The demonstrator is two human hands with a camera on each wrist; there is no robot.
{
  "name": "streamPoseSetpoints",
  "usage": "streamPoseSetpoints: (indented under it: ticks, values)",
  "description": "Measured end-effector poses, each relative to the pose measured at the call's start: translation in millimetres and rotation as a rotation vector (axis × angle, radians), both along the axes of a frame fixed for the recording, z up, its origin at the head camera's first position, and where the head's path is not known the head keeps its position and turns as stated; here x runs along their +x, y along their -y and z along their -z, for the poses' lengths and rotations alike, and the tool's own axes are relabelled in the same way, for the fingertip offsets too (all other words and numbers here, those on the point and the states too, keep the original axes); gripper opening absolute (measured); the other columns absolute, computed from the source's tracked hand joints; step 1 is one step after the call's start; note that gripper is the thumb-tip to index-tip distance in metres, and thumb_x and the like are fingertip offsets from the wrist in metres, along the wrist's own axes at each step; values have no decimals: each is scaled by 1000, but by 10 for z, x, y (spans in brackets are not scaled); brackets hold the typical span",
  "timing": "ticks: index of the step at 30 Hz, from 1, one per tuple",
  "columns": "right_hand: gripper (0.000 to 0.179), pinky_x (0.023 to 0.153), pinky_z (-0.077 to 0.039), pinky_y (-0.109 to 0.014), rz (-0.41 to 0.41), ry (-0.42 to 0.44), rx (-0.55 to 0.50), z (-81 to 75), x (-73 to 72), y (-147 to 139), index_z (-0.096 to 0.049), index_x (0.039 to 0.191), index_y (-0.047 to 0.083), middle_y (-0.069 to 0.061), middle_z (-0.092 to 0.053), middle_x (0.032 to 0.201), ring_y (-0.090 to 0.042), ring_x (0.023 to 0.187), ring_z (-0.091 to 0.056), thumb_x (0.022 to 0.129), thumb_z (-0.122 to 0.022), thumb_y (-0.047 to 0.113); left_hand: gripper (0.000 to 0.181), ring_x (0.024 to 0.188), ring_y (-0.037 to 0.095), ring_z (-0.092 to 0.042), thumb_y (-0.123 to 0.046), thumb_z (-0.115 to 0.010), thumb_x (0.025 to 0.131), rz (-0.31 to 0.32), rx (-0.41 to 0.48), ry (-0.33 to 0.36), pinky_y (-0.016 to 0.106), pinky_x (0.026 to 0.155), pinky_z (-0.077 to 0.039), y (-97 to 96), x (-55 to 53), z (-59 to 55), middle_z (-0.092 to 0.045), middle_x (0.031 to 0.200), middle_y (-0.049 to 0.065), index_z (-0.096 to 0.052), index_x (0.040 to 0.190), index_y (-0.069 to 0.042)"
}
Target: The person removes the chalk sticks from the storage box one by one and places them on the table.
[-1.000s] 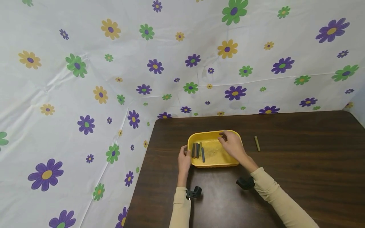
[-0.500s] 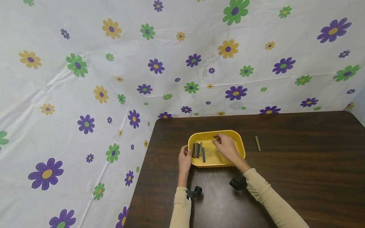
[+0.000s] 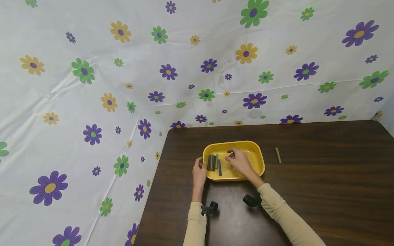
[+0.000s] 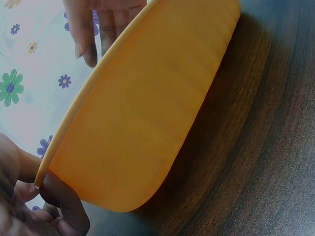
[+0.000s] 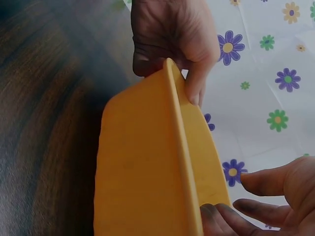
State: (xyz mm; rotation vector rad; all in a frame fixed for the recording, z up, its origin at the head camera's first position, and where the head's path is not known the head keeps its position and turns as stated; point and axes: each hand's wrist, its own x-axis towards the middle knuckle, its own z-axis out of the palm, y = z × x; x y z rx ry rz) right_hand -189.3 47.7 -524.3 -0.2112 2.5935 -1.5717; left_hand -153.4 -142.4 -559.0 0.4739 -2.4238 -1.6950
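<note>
A yellow plastic tray (image 3: pixel 235 177) stands on the table in the head view. My left hand (image 3: pixel 199 172) grips its left end, thumb over the rim and fingers outside, as the left wrist view also shows. Several short coloured sticks (image 3: pixel 212 162), like chalk or pastels, lie side by side at the tray's left end, with a blue stick (image 3: pixel 220 167) nearest the middle. Over the tray's middle is my right hand (image 3: pixel 241 163), just right of the sticks. In the right wrist view its thumb (image 5: pixel 263 182) and fingers stand apart with nothing between them; the fingertips look smudged dark.
One olive-green stick (image 3: pixel 278 155) lies on the dark wooden table (image 3: pixel 326 177), to the right of the tray. Behind the table hangs a white cloth (image 3: pixel 184 54) printed with flowers. A black camera mount (image 3: pixel 210 208) sits on the left wrist.
My right hand has moved left across the tray, from its right end to its middle, closer to the sticks. The left hand, tray and sticks stay where they were.
</note>
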Motion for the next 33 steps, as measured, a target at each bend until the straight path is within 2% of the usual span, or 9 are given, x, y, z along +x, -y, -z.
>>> streamPoseSetpoints:
  ticks: [6, 16, 33]
  values:
    - [36, 66, -57, -38, -19, 30, 17, 60, 15, 77, -64, 125, -10, -22, -73, 103, -31, 76, -71, 95, -72, 8, 30, 65, 15, -46, -9, -56, 106, 4, 19, 5, 31, 60, -39, 0, 7, -7, -55, 82, 5, -63, 135, -2]
    - [35, 67, -57, -39, -25, 57, 25, 139, -2, 198, -65, 123, -11, -20, -73, 97, -24, 73, -69, 92, -73, 4, 31, 62, 15, -47, -9, -55, 106, 16, 34, -13, 31, 57, -40, 8, 7, 8, -57, 82, 7, -62, 136, -2]
    - [36, 71, -58, -45, -26, 32, 86, 240, -21, 325, -66, 118, -13, -22, -74, 95, -34, 84, -71, 86, -77, 1, 31, 64, 15, -49, -8, -55, 106, 26, 58, -4, 31, 58, -41, 14, 5, -1, -61, 88, 12, -61, 136, -2]
